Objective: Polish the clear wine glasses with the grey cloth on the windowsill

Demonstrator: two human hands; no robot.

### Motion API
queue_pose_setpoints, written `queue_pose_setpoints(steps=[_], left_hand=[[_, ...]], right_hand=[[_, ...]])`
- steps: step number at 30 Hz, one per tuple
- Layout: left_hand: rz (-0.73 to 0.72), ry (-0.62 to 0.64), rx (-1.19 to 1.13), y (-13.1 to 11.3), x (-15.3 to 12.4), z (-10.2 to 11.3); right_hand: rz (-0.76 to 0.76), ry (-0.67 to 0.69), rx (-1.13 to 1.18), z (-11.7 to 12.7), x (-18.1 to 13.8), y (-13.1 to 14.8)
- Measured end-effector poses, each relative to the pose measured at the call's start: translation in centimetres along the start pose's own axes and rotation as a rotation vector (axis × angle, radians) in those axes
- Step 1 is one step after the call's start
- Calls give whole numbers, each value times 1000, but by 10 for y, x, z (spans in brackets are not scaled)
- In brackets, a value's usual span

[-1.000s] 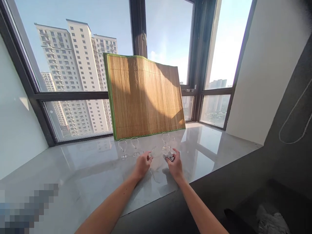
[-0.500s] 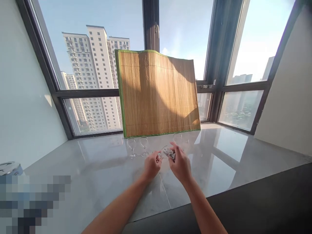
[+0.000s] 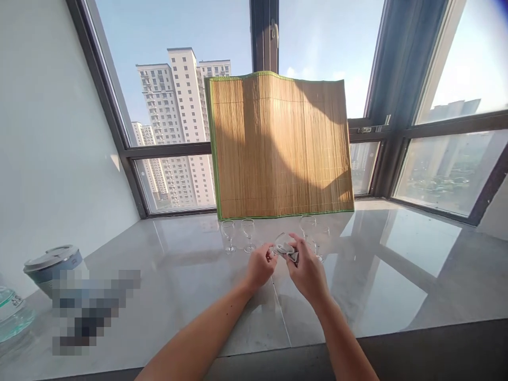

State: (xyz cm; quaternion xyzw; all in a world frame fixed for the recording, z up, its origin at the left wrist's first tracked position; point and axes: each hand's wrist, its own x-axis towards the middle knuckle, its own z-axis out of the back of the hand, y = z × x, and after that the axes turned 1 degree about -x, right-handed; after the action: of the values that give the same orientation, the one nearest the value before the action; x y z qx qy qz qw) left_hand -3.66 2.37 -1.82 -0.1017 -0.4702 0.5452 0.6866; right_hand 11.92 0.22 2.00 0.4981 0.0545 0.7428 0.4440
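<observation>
Cloth moved to glass; left hand grips glass, right hand cloth, both well inside ledge edge.

Five glasses, one cloth, one mat, one ledge.
Glasses by place: two standing left in the left pair, two faint and overlapping in the right pair, one held glass between. Hands, two: one left hand, one right hand. Near left, one tub with one lid, one bottle, one pixelated patch, contents not countable. Far side, one window handle and, farther right, one latch. Towers outside run together; number uncertain.
</observation>
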Motion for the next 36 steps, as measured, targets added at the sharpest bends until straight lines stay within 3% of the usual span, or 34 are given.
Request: queue_pose_setpoints(steps=[7, 12, 20, 25, 30, 32, 36], left_hand=[[-161, 118, 143, -10, 0, -2], [-178, 64, 126, -2, 1, 2], [-104, 76, 33, 1, 2, -5], [-156, 151, 28, -6, -1, -3], [-156, 13, 174, -8, -3, 8], [-133, -4, 170, -6, -3, 10], [-7, -10, -13, -3, 0, 8]], right_hand=[[78, 21, -57, 13, 17, 1], [-97, -172, 7, 14, 6, -25], [-259, -158, 63, 17, 0, -28], [-258, 79, 375, 33, 4, -19], [-269, 243, 708, 47, 10, -4], [-291, 197, 811, 48, 11, 1], [-325, -116, 723, 35, 11, 1]])
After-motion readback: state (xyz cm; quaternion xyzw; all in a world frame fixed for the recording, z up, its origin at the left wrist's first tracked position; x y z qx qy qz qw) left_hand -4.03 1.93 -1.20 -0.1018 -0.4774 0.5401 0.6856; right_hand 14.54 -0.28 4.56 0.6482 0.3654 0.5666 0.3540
